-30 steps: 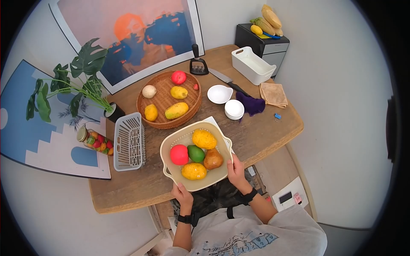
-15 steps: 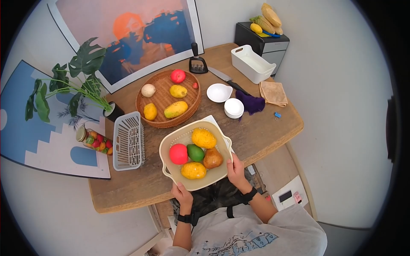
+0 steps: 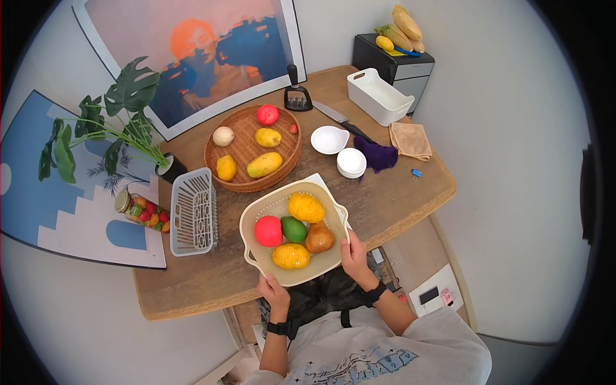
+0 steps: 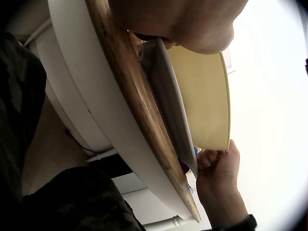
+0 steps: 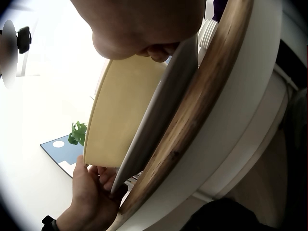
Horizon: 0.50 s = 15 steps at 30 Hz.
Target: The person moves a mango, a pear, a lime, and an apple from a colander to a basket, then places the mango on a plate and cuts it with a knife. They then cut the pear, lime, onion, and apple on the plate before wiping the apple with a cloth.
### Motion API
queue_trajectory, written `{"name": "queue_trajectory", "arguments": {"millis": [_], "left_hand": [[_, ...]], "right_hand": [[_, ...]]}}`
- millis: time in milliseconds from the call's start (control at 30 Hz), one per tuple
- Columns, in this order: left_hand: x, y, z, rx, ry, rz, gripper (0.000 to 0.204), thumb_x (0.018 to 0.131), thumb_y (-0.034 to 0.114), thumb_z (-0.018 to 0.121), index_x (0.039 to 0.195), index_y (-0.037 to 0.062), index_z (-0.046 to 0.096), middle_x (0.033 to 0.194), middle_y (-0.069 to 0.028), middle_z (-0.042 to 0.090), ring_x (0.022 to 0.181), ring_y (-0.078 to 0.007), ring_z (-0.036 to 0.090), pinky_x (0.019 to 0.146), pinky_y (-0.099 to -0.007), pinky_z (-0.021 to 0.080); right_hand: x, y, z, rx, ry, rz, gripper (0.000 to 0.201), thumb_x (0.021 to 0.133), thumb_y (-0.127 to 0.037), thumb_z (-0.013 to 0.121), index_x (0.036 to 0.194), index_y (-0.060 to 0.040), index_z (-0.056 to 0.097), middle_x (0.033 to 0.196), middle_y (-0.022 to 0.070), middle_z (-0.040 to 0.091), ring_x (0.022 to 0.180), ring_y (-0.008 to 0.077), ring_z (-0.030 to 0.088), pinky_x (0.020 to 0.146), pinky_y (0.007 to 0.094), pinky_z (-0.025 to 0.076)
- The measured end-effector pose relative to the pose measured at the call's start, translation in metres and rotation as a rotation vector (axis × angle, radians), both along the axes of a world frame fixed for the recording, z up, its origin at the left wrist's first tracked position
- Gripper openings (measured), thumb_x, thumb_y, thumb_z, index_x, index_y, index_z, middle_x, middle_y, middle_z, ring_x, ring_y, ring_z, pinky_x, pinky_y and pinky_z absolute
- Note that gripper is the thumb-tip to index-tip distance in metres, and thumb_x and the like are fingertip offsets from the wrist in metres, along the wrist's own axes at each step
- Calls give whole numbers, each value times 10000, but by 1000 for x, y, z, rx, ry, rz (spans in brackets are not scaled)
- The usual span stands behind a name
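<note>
A cream basin (image 3: 263,204) with looped side handles sits at the table's front edge. In it lie two bumpy yellow fruits (image 3: 306,208), a bright pink-red round fruit (image 3: 268,231), a dark green oval fruit (image 3: 294,229) and a brown pear (image 3: 319,238). My left hand (image 3: 274,296) grips the basin at its near left corner, thumb at the rim. At the right handle, my right hand (image 3: 355,260) holds it the same way. A flat white board (image 4: 168,94) lies beneath the basin, its far corner showing in the head view. Each hand's fingers are partly hidden under the rim.
Behind the basin stands a round wicker tray (image 3: 209,160) with several fruits. A grey plastic basket (image 3: 192,212) and a jar (image 3: 142,210) are at left. White bowls (image 3: 351,164), a knife (image 3: 333,115), a purple cloth (image 3: 378,156) and a white bin (image 3: 378,99) lie toward the right.
Nearly still: both hands keep their grip on the basin and the fruits stay in place. The whole head view has shifted very slightly.
</note>
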<state>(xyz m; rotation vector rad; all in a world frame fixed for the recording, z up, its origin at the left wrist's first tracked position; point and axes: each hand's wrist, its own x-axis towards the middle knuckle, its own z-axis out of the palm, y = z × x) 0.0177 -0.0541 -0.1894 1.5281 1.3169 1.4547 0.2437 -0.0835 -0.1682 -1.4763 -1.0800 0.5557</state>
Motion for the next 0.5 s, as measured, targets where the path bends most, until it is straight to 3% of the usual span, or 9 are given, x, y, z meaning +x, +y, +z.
{"name": "queue_trajectory", "arguments": {"millis": [500], "left_hand": [[0,0,-1,-1,0,3,396,1063,276,419,1104,-73,604,819,-165,672,711,-231,640,650,-354,475]], "right_hand": [[0,1,-2,14,-10,-8,365,1011,-154,500,1315,38,559,878,213,672,756,245,688,712,344,525]]}}
